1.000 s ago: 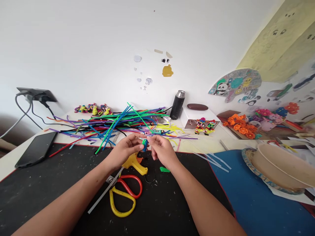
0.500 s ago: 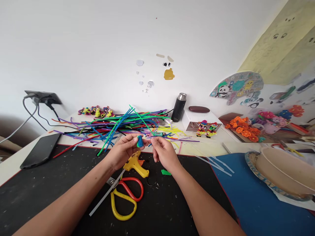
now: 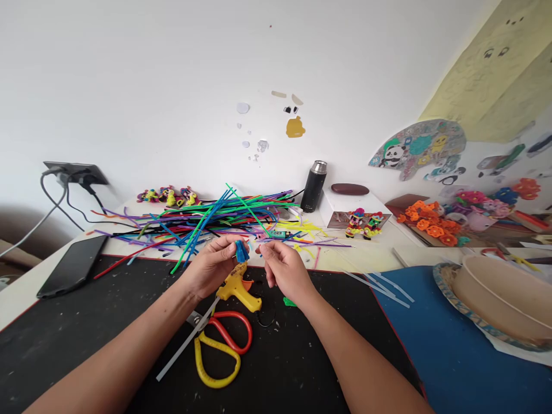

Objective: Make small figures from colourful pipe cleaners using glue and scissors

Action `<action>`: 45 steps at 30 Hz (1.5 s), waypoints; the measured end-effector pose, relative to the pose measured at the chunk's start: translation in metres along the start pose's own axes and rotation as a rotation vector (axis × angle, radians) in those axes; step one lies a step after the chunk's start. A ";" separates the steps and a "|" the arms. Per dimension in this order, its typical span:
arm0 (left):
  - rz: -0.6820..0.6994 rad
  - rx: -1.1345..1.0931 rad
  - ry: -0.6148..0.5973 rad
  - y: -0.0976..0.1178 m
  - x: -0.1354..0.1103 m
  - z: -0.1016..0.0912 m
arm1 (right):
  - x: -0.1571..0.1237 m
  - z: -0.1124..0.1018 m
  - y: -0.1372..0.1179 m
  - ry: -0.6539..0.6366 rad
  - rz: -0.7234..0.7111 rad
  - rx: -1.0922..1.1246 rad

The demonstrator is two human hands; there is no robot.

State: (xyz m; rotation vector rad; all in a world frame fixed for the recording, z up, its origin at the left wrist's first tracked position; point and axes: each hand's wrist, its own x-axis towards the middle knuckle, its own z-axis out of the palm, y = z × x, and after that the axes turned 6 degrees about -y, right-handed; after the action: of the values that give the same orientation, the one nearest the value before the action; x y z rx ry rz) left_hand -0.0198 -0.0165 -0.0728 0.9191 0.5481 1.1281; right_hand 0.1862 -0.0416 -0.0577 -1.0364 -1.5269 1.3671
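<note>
My left hand [image 3: 214, 265] pinches a small blue twisted pipe-cleaner piece [image 3: 240, 250] between thumb and fingers, above the black mat [image 3: 77, 333]. A short gap to its right, my right hand [image 3: 282, 269] has its fingers curled together; whether its fingertips hold anything I cannot make out. Under the hands lie a yellow glue gun [image 3: 238, 287] and scissors [image 3: 218, 345] with red and yellow handles. A small green scrap [image 3: 288, 301] lies by my right wrist. Behind the hands spreads a heap of coloured pipe cleaners [image 3: 207, 221].
A dark phone [image 3: 71, 265] lies at the left, cables and a wall socket [image 3: 75, 171] behind it. A black flask [image 3: 313, 187], small figures [image 3: 364, 224], orange flowers [image 3: 426, 227] stand at the back. A blue mat [image 3: 452, 345] and a woven hat [image 3: 500, 299] are right.
The hands have drawn slightly apart. The blue piece, first between both hands, now stays in the left hand alone, turned a little to the left.
</note>
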 end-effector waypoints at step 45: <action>-0.028 0.144 0.055 -0.008 0.000 0.002 | 0.000 0.000 0.005 -0.017 -0.033 -0.055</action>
State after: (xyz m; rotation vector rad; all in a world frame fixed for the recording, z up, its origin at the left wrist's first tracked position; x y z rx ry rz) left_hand -0.0139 -0.0185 -0.0784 1.0039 0.6925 1.1019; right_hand 0.1863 -0.0417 -0.0625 -1.0306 -1.5948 1.3208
